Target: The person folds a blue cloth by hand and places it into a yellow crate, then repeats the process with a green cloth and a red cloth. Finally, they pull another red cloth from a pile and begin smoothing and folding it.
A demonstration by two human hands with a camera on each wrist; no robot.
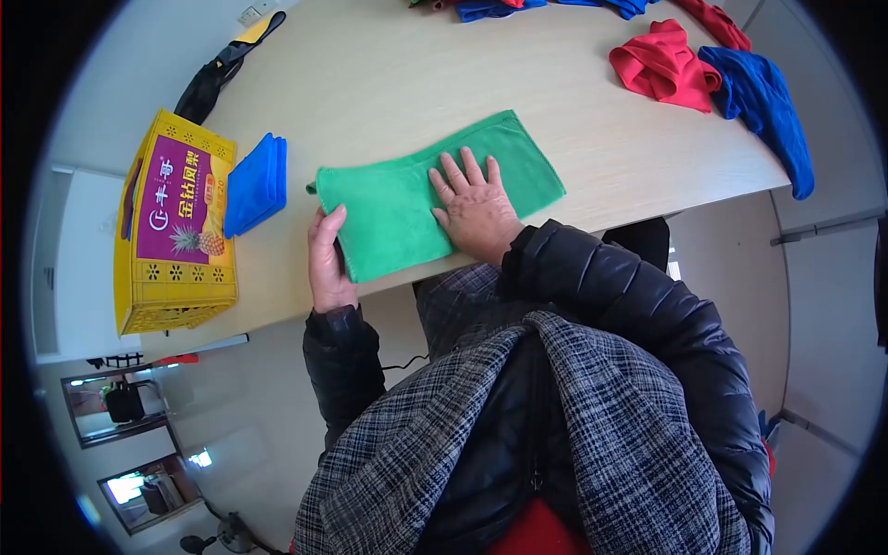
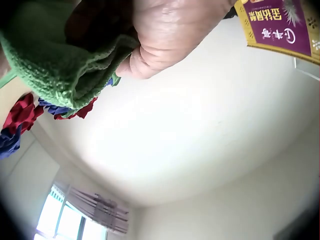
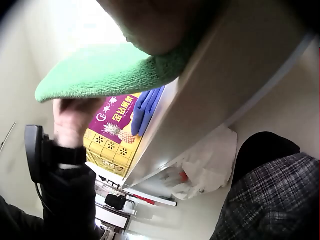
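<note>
A green towel [image 1: 388, 208], folded into a long rectangle, lies along the table's front edge in the head view. My left hand [image 1: 328, 254] grips its left end, thumb on top and fingers underneath. That end is lifted in the right wrist view, where the towel [image 3: 100, 75] spans from one hand to the other. My right hand [image 1: 476, 211] rests flat on the towel right of its middle, fingers spread. The left wrist view shows the left thumb [image 2: 160, 45] against the folded towel edge [image 2: 65, 75]; the other fingers are mostly hidden.
Left of the towel, folded blue cloths [image 1: 257, 185] lean by a yellow cardboard box [image 1: 180, 291] with a pineapple picture. Crumpled red cloth [image 1: 666, 69] and blue cloth [image 1: 763, 102] lie at the right, the blue one hanging over the table edge. More cloths [image 1: 499, 9] lie at the far edge.
</note>
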